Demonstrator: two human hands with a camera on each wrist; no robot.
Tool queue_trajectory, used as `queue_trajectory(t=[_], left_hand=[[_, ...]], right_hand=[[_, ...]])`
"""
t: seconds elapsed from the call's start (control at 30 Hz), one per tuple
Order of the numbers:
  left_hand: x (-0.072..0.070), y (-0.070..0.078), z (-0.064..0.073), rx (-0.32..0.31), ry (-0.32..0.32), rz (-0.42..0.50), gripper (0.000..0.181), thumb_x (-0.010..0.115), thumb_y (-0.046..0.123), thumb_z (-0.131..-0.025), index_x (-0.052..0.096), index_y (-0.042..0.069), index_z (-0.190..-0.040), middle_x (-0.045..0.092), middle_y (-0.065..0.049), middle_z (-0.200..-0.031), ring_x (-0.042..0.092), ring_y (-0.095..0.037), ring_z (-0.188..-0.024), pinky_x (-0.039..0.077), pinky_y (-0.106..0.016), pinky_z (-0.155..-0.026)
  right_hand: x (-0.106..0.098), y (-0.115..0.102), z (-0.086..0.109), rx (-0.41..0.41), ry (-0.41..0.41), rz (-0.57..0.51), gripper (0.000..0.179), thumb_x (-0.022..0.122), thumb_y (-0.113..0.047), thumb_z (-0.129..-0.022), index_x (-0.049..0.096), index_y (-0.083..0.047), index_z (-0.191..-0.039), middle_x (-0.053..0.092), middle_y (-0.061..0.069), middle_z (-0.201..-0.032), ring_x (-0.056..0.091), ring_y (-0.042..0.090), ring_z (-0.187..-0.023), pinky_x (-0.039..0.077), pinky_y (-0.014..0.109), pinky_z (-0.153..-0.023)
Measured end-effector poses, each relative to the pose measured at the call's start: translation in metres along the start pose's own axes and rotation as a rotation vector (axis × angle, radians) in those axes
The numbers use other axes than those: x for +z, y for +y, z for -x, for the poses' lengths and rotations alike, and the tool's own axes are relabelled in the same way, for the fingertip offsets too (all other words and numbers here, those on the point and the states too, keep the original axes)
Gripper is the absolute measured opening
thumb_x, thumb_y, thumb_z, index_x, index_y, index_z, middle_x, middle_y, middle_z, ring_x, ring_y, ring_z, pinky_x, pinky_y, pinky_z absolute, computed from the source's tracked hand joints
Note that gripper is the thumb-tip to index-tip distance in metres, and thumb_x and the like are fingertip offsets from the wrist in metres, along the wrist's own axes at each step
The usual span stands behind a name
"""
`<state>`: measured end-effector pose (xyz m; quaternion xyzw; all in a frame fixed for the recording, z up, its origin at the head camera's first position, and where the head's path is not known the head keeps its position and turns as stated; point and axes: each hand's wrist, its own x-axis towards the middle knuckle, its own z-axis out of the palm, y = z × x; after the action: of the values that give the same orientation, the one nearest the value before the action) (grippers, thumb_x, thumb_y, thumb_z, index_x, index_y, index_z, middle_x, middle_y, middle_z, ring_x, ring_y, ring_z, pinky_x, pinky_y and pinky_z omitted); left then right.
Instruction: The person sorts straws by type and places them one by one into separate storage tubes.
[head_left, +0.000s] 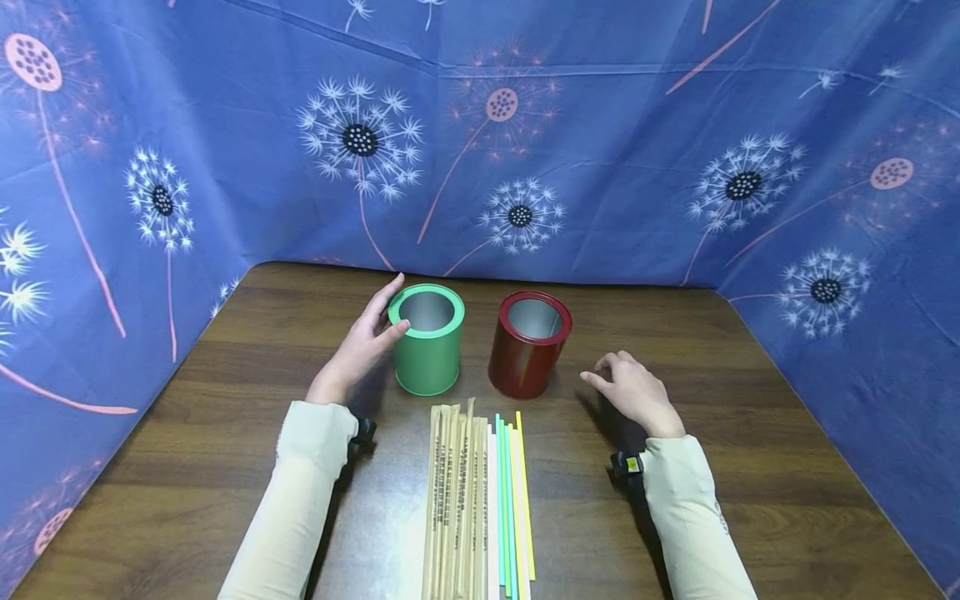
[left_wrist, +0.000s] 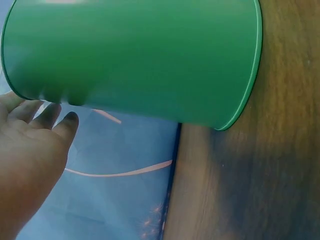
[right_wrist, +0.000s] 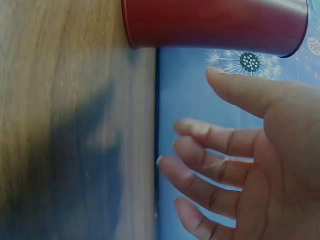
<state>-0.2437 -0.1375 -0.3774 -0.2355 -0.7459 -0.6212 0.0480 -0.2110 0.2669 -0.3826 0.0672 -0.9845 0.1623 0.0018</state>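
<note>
A green open-topped can (head_left: 427,362) stands upright on the wooden table. My left hand (head_left: 363,337) is at its left side, thumb by the top rim and fingers spread behind it. In the left wrist view, the fingertips (left_wrist: 71,118) sit right at the can's wall near the rim. To the right stands a dark red can (head_left: 523,367), also upright and open at the top. My right hand (head_left: 633,390) hovers over the table to the right of the red can, apart from it. Its fingers (right_wrist: 215,165) are loosely bent with nothing in them.
In front of the cans lies a row of paper-wrapped sticks (head_left: 456,500), their wrappers printed with small dark text. Beside them on the right are several thin coloured straws (head_left: 512,500) in pink, green and yellow. A blue dandelion-print cloth (head_left: 600,167) hangs behind and along both sides.
</note>
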Motion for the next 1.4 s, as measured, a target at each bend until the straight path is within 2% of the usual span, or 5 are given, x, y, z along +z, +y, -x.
queue_trajectory(t=[0.17, 0.53, 0.9, 1.13, 1.4], left_hand=[[-0.001, -0.002, -0.003, 0.003, 0.021, 0.005, 0.066, 0.053, 0.008, -0.097, 0.021, 0.011, -0.155, 0.017, -0.004, -0.163, 0.017, -0.027, -0.150, 0.019, -0.047, -0.120], [0.002, -0.006, -0.010, -0.049, -0.008, -0.002, 0.070, 0.059, 0.012, -0.095, 0.022, 0.016, -0.155, 0.027, -0.006, -0.159, 0.036, -0.025, -0.139, 0.032, -0.037, -0.113], [0.004, -0.010, -0.016, -0.076, -0.017, -0.043, 0.080, 0.068, 0.015, -0.087, 0.025, 0.021, -0.154, 0.039, -0.009, -0.151, 0.045, -0.027, -0.129, 0.037, -0.045, -0.107], [0.003, -0.012, -0.014, -0.068, -0.026, -0.069, 0.086, 0.074, 0.011, -0.081, 0.027, 0.022, -0.152, 0.040, -0.010, -0.149, 0.047, -0.031, -0.127, 0.035, -0.048, -0.108], [0.005, -0.011, -0.010, -0.071, -0.001, -0.065, 0.083, 0.076, 0.010, -0.080, 0.032, 0.022, -0.149, 0.045, -0.009, -0.145, 0.050, -0.030, -0.123, 0.039, -0.047, -0.105]], right_hand=[[-0.002, -0.002, 0.000, -0.014, -0.058, -0.052, 0.025, 0.065, -0.038, -0.090, 0.065, -0.015, -0.081, 0.059, -0.002, -0.070, 0.052, 0.014, -0.068, 0.038, 0.029, -0.055], [0.029, -0.029, 0.020, -0.053, -0.301, -0.320, 0.024, 0.067, -0.029, -0.090, 0.064, -0.009, -0.077, 0.058, -0.001, -0.064, 0.054, 0.011, -0.058, 0.042, 0.027, -0.053], [0.039, -0.054, 0.048, 0.007, -0.392, -0.393, 0.023, 0.063, -0.023, -0.092, 0.062, -0.007, -0.076, 0.055, -0.001, -0.060, 0.054, 0.010, -0.051, 0.045, 0.025, -0.045], [0.045, -0.066, 0.058, 0.009, -0.389, -0.400, 0.022, 0.067, -0.023, -0.090, 0.063, -0.007, -0.076, 0.055, -0.001, -0.057, 0.054, 0.009, -0.048, 0.047, 0.025, -0.045], [0.053, -0.086, 0.070, 0.011, -0.292, -0.306, 0.022, 0.073, -0.019, -0.084, 0.059, -0.010, -0.070, 0.054, -0.001, -0.054, 0.052, 0.009, -0.044, 0.045, 0.024, -0.043]])
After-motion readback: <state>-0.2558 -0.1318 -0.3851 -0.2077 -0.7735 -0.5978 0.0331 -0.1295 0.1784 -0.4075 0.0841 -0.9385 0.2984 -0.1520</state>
